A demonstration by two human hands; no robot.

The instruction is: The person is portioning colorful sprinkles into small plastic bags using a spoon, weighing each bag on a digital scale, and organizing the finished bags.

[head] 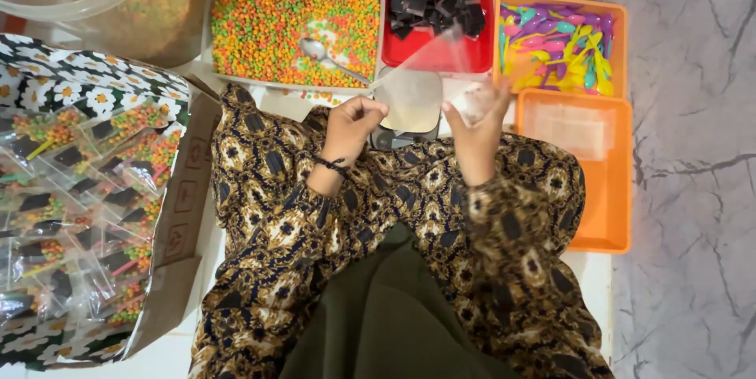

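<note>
Draped over my lap, the dark green cloth (386, 316) is sitting nearest to me, with my patterned sleeves (315, 214) reaching forward past it. Both my hands are holding one small clear plastic bag (429, 60) between them, just above the small weighing scale (407, 103). My left hand (352, 125) is curling its fingers shut on the bag's near left corner, while my right hand (477, 123) is pinching the right side, fingers closed narrow on the film. From my fingers the bag is stretching away from me and a little rightward, its long axis pointing toward the red tray of dark packets (439, 25), so its far end is hanging over that tray's near edge. Neither hand is clearly nearer to the bag; both are touching it. Left of the bag, a metal spoon (331, 58) is lying in the tray of coloured pellets (295, 21), closer to my left hand. Coloured plastic spoons (561, 47) are filling an orange tray to the right.
</note>
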